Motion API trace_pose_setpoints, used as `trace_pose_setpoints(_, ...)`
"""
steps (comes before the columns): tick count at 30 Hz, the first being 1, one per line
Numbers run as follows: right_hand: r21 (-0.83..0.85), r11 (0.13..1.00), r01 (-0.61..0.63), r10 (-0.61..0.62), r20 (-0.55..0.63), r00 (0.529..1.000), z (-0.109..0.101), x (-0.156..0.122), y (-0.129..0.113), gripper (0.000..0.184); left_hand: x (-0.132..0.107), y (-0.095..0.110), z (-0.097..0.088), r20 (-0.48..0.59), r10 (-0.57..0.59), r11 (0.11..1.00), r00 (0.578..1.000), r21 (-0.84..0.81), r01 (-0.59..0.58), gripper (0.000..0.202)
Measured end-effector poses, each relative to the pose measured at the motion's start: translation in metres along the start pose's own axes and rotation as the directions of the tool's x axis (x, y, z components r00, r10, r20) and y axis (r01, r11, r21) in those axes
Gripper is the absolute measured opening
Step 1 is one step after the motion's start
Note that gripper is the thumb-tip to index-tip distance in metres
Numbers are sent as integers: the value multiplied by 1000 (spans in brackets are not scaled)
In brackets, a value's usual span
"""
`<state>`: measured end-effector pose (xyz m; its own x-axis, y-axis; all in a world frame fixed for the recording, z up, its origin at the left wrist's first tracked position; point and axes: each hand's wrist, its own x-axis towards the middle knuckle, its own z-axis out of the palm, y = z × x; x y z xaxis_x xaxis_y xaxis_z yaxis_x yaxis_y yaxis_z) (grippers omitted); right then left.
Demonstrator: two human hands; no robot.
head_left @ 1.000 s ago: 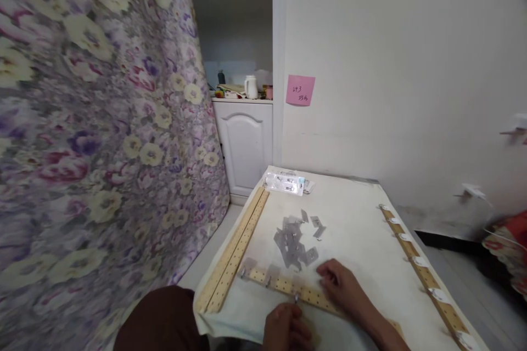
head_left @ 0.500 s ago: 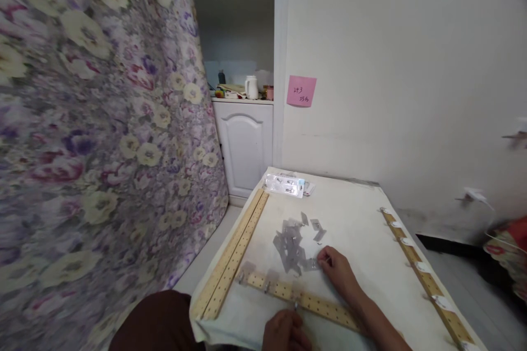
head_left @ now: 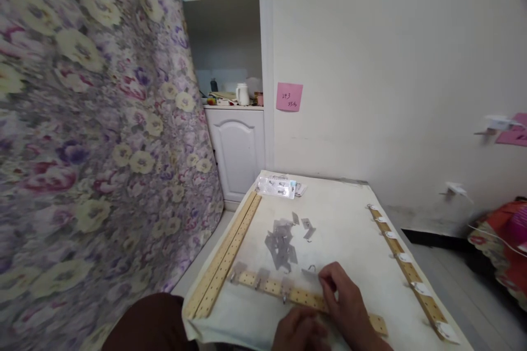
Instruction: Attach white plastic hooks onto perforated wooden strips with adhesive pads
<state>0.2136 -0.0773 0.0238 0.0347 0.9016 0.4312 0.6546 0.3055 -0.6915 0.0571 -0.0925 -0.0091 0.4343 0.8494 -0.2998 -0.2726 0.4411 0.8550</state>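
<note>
My right hand (head_left: 345,297) pinches a clear plastic hook tab (head_left: 310,275) by its edge; its metal hook points up. It hovers over a perforated wooden strip (head_left: 272,287) lying across the near part of the table. Clear tabs with metal hooks sit along the left half of this strip, one with its hook (head_left: 284,299) hanging over the near edge. My left hand (head_left: 300,331) is closed at the near side of the strip, its fingers curled; whatever they hold is hidden. Beyond the strip lies a loose pile of similar clear hook tabs (head_left: 281,247).
Two perforated wooden strips (head_left: 230,249) lie side by side along the table's left edge. Another strip (head_left: 405,269) with white-backed hook tabs runs along the right edge. Clear packaging (head_left: 276,187) lies at the far left corner of the cloth-covered table (head_left: 337,214).
My right hand has lifted a hook tab from beside the pile and brought it nearer, over the strip. My left hand has shifted slightly right. The camera view has turned a little.
</note>
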Motion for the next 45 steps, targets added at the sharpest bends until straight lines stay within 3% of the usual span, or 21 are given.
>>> trace_pose_setpoints(3, -68, 987, 146, -145, 23, 989, 2, -11, -4, 13, 4, 21, 20, -107, -1, 982, 994, -189, -20, 39)
trace_pose_setpoints(6, -137, 958, 251, -244, 64, 968, 4, -17, -5, 17, 7, 33, 28, -124, 20, 972, 992, -229, -49, 30)
trace_pose_setpoints(15, -120, 924, 362, -356, 74, 932, 3, -20, -12, 18, 10, 30, 28, -162, 42, 980, 986, -187, -73, 27)
trace_pose_setpoints(21, 118, 964, 237, -244, 49, 969, -1, -20, -19, 12, 10, 36, 21, -234, 79, 995, 969, -38, -91, 33)
trace_pose_setpoints(24, 241, 967, 78, -79, -5, 997, -3, -17, -21, 9, 6, 37, 17, -204, 138, 985, 969, 134, -112, 33)
trace_pose_setpoints(27, 303, 952, -51, 36, 53, 998, -7, -13, -22, 14, 2, 35, 16, -179, 219, 926, 959, 348, -146, 27)
trace_pose_setpoints(30, 349, 934, -79, 46, 102, 994, -8, -12, -22, 18, 0, 31, 14, -144, 268, 847, 953, 507, -161, 23)
trace_pose_setpoints(35, 409, 911, -59, 21, 97, 995, -5, -13, -12, 20, 2, 30, 14, -151, 237, 900, 960, 405, -159, 25)
trace_pose_setpoints(39, 369, 911, -183, 159, 96, 983, -4, -9, 0, 14, 5, 31, 14, -166, 149, 954, 975, 285, -97, 30)
trace_pose_setpoints(41, 359, 890, -280, 234, 166, 958, -3, -7, 6, 16, 7, 27, 13, -166, 92, 972, 982, 231, -52, 32)
trace_pose_setpoints(45, 376, 837, -398, 264, 359, 895, 2, -5, 19, 21, 12, 9, 12, -136, -25, 979, 990, 197, 52, 38)
